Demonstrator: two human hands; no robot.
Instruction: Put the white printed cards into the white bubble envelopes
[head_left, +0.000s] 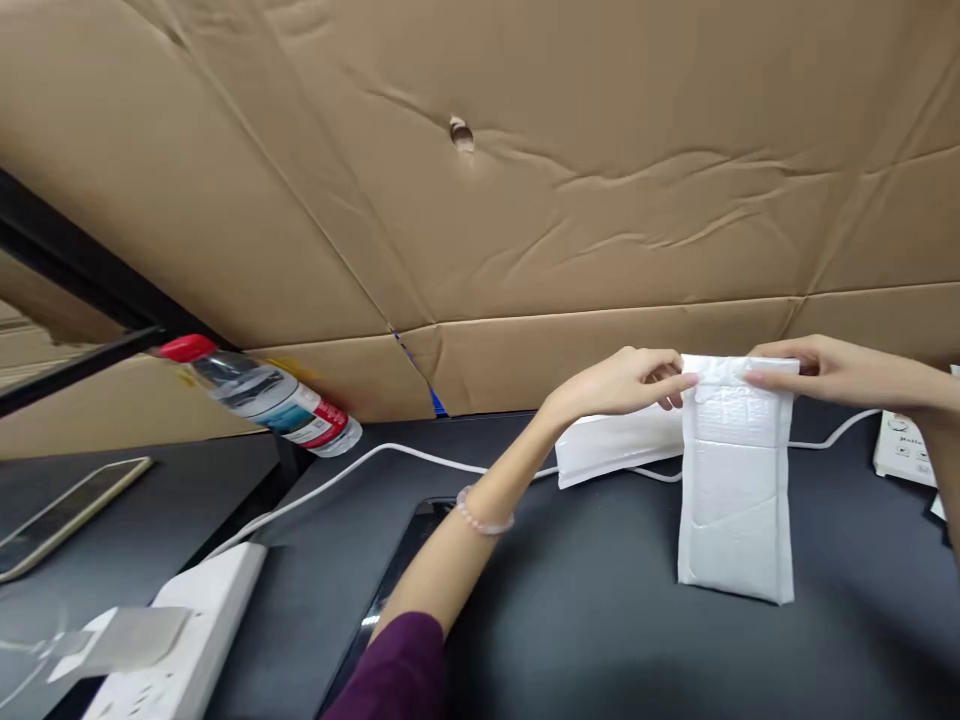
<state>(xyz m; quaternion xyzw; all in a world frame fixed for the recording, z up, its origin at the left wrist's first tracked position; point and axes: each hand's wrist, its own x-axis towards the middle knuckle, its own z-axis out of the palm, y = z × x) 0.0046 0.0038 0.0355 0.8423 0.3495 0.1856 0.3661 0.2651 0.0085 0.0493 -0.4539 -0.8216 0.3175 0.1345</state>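
Note:
A white padded mailer [736, 490] hangs upright from both hands, its lower end over the dark tabletop. My left hand [626, 382] pinches its top left corner between thumb and fingers. At the top right edge, my right hand [821, 375] grips it, thumb across the front and fingers behind. Along the top, the mailer looks creased or folded. Behind it and my left hand, a second white packet or sheet [615, 445] lies on the table, partly hidden.
A cardboard wall [570, 230] closes off the back. At left are a red-capped water bottle [262, 395], a phone [67, 515] and a white power strip [180, 640] with a plugged charger. A white cable [427, 458] crosses the table. A small white box [904, 448] stands right.

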